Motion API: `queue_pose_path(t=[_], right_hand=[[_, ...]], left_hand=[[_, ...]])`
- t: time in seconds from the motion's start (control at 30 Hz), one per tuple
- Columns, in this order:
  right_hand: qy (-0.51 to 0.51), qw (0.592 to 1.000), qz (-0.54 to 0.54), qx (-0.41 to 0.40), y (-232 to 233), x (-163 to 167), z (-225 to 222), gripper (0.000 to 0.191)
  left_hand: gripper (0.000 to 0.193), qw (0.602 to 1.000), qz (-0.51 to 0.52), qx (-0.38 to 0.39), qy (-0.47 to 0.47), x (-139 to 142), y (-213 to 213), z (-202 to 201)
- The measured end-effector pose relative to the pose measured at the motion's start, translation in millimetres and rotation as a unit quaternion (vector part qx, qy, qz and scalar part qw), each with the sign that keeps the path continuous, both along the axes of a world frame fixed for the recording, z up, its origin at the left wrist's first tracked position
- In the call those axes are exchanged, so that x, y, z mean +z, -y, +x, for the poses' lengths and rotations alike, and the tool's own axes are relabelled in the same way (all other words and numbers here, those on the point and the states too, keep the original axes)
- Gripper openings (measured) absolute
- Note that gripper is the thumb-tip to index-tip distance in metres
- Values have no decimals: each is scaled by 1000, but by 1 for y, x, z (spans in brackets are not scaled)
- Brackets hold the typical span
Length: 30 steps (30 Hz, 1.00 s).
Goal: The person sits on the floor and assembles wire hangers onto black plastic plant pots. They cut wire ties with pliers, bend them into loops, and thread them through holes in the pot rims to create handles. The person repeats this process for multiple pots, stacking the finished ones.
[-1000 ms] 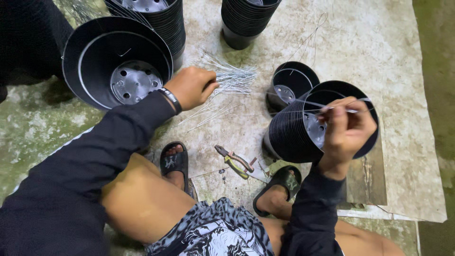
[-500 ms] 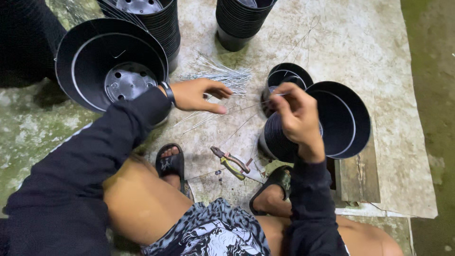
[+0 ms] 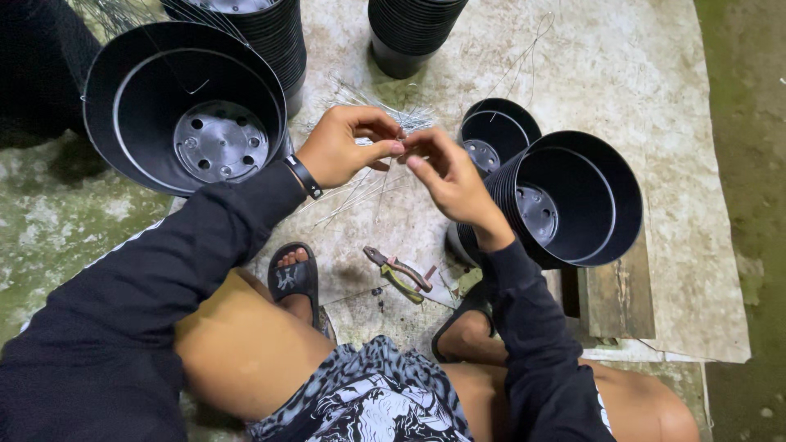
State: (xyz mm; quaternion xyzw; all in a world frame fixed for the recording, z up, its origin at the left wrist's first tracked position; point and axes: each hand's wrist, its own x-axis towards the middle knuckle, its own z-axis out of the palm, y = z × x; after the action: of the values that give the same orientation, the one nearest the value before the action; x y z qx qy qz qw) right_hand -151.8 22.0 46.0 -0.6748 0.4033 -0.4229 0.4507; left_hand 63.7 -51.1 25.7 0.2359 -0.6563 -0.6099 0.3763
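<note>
My left hand [image 3: 340, 150] and right hand [image 3: 446, 172] have come together since half a second ago, fingertips pinching a thin wire [image 3: 383, 184] between them above the wire bundle [image 3: 385, 110]. Right hand left the stacked black pots [image 3: 606, 237]. Pliers [image 3: 399, 274] unmoved on the floor.

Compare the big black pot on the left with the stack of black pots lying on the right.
The big pot is a single one, while the stack nests many together. The big pot is wider than those in the stack. The big pot sits clear of both hands; the stack lies just behind the right hand. Both are black plastic with holed bottoms.
</note>
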Motion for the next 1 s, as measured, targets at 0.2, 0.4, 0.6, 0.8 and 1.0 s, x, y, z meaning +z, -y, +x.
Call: queue_pose_path(t=[0.2, 0.4, 0.6, 0.8, 1.0], right_hand=[[-12, 1000, 4, 18, -5, -26, 5, 32], [36, 998, 41, 16, -9, -38, 4, 28], [-8, 999, 27, -41, -13, -42, 5, 23], [-76, 994, 22, -70, -13, -40, 4, 15], [-75, 996, 12, -43, -15, -36, 7, 15]], left_hand=[[19, 991, -126, 42, 2, -13, 2, -3], [18, 999, 20, 28, -13, -8, -6, -7], [18, 999, 3, 40, 8, -8, -10, -12], [20, 999, 27, 27, 30, -5, -13, -12], [17, 995, -11, 62, 75, -1, -16, -16]])
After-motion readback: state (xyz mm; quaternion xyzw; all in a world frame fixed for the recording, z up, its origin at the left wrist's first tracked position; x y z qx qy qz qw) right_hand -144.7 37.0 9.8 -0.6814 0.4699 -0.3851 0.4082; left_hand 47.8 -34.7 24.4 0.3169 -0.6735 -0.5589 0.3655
